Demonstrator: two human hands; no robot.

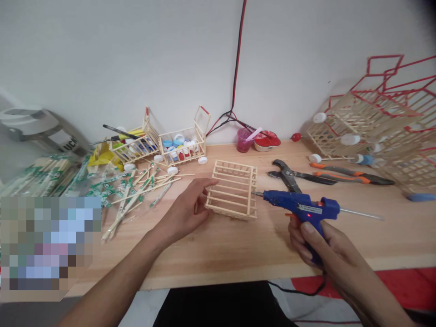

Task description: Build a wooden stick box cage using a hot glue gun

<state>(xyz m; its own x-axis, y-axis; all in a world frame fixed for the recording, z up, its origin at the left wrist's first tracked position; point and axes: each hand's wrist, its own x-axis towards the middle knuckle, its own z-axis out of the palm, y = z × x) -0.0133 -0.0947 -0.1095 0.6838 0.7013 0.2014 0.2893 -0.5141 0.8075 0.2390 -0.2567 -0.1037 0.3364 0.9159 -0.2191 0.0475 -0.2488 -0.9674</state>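
Observation:
In front of me on the wooden table sits a small slatted basket frame [233, 196] made of thin wooden sticks. My left hand [189, 206] grips its left side, index finger along the upper edge and the other fingers curled lower down, partly hidden. My right hand [315, 240] is closed around the handle of a blue glue gun [299, 204], with fingers at its orange trigger. The gun's metal nozzle points left and reaches the right edge of the frame. A clear glue stick [363, 215] juts from its back, and a small red light glows on its side.
Pliers [293, 175] and orange-handled cutters [354, 174] lie behind the gun. Finished stick carts [374, 113] are stacked at right; two small carts [182, 147] hold caps and bottles. Wrapped chopsticks [132, 195] lie scattered at left. Red paint [267, 141] stands by the wall.

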